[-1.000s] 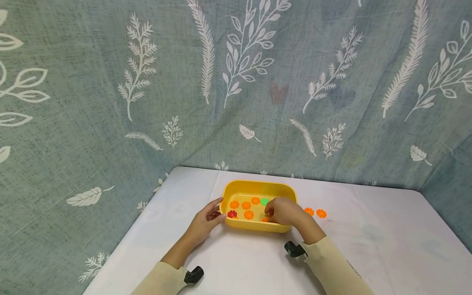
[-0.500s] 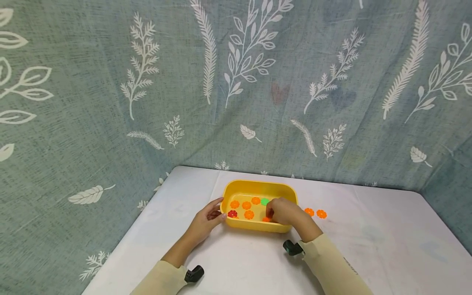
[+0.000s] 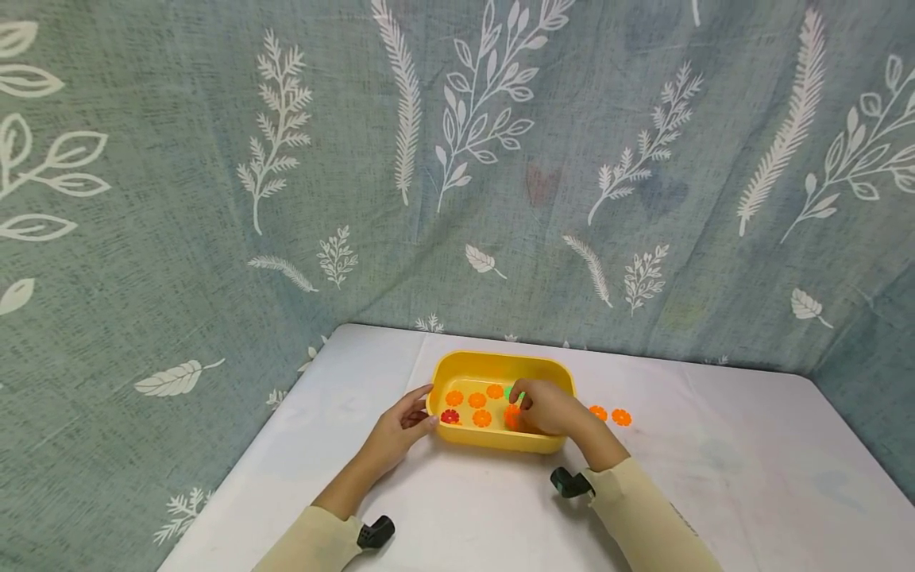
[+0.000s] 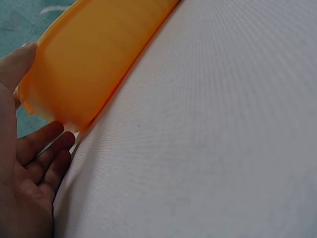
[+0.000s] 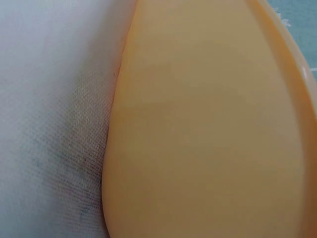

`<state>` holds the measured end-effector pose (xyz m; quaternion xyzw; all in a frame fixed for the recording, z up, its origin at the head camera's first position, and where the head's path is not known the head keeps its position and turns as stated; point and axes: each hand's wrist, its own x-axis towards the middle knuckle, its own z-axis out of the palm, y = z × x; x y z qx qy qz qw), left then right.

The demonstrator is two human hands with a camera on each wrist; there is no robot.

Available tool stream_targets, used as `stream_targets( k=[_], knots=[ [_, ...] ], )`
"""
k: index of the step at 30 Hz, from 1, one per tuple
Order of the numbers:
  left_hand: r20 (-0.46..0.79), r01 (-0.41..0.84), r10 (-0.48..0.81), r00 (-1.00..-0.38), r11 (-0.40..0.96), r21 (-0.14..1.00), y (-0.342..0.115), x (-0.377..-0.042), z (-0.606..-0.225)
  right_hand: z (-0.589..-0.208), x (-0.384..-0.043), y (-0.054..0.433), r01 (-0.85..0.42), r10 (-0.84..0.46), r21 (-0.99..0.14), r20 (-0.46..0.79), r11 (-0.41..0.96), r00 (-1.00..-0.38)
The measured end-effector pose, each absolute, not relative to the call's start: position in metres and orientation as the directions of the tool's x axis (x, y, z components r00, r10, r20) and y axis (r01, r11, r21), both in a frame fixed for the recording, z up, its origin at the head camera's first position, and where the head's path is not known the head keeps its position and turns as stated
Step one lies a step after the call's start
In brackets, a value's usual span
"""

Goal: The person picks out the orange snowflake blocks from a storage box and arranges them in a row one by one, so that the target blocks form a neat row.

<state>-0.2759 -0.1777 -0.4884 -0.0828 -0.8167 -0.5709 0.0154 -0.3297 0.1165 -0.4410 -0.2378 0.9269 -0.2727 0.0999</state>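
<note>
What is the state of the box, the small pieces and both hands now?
Yellow box: upright, open on top.
Left hand: holds the box's end.
Right hand: in the box, fingers curled.
Orange piece at right hand: partly hidden; cannot tell if held.
Orange pieces further left: lying in the box.
Red piece: lying in the box.
Green piece: in the box, partly hidden.
Two outer orange pieces: flat on the table.

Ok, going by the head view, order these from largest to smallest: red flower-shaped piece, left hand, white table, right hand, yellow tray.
1. White table
2. Yellow tray
3. Left hand and right hand: they look about alike, so unranked
4. Red flower-shaped piece
</note>
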Motion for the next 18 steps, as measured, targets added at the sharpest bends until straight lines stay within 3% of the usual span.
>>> stream_targets(
  k=[7, 11, 18],
  knots=[
    [0.143, 0.176, 0.122, -0.982, 0.323, 0.930, -0.182, -0.283, -0.501, -0.438, -0.330, 0.121, -0.338, -0.429, -0.672, 0.033, 0.659, -0.903],
    [0.130, 0.166, 0.128, -0.983, 0.329, 0.930, -0.178, -0.271, -0.483, -0.438, -0.329, 0.125, -0.297, -0.409, -0.748, 0.037, 0.594, -0.912],
    [0.114, 0.154, 0.134, -0.984, 0.345, 0.926, -0.174, -0.262, -0.467, -0.430, -0.324, 0.132, -0.274, -0.386, -0.778, 0.043, 0.566, -0.921]
  ],
)
